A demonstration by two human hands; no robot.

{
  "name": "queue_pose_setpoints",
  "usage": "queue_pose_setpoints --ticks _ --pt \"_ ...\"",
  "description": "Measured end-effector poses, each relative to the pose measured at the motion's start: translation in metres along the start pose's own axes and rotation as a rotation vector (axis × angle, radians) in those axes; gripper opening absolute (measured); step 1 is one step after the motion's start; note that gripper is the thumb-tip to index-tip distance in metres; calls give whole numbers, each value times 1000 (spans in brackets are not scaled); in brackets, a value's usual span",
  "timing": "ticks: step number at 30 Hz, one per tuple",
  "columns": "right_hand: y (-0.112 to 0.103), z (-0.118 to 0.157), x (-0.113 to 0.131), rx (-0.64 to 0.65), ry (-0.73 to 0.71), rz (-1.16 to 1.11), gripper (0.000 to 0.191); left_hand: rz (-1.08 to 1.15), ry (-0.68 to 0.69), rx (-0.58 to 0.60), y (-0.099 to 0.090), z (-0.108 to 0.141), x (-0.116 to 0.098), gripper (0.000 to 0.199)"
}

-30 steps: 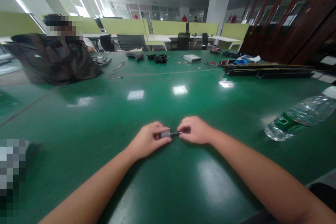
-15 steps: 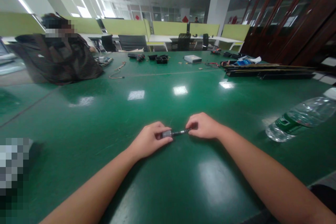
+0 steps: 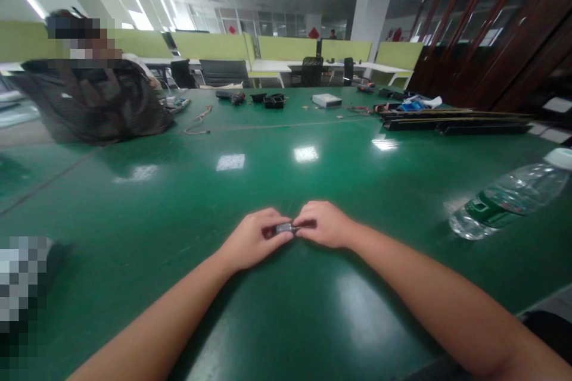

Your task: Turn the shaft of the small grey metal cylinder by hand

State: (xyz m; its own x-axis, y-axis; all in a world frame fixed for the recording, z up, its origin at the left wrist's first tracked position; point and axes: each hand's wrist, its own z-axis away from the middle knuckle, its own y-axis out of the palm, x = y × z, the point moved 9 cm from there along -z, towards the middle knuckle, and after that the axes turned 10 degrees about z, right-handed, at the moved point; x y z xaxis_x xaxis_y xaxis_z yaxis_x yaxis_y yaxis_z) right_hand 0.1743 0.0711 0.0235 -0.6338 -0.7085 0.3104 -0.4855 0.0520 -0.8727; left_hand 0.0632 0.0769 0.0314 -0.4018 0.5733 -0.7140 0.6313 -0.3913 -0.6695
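My left hand point(image 3: 254, 239) pinches a small grey cylinder point(image 3: 283, 228) between thumb and fingers, low over the green table. A thin dark rod point(image 3: 295, 229) runs out of its right end. Close beside it, my right hand point(image 3: 325, 225) has thumb and fingertips pressed together on that rod, right next to the cylinder. Most of the rod is hidden by the right fingers. The two hands nearly touch, and the exact kind of the piece cannot be made out.
A clear water bottle point(image 3: 504, 202) lies tilted at the right. Black metal strips point(image 3: 451, 122), a white box point(image 3: 326, 100), a power drill point(image 3: 230, 96) and a cable point(image 3: 197, 122) lie farther back. A dark bag point(image 3: 102, 104) stands at left, a person behind it.
My right hand has slid left along the rod, from its far end to near the grey cylinder. My left hand keeps its hold in about the same place.
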Motion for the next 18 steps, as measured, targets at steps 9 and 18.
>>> queue_pose_setpoints --ticks 9,18 --pt "-3 3 -2 -9 -7 -3 15 5 -26 -4 -1 -1 3 26" --pt "-7 5 -3 -3 10 -25 15 13 -46 7 -1 -1 3 30"
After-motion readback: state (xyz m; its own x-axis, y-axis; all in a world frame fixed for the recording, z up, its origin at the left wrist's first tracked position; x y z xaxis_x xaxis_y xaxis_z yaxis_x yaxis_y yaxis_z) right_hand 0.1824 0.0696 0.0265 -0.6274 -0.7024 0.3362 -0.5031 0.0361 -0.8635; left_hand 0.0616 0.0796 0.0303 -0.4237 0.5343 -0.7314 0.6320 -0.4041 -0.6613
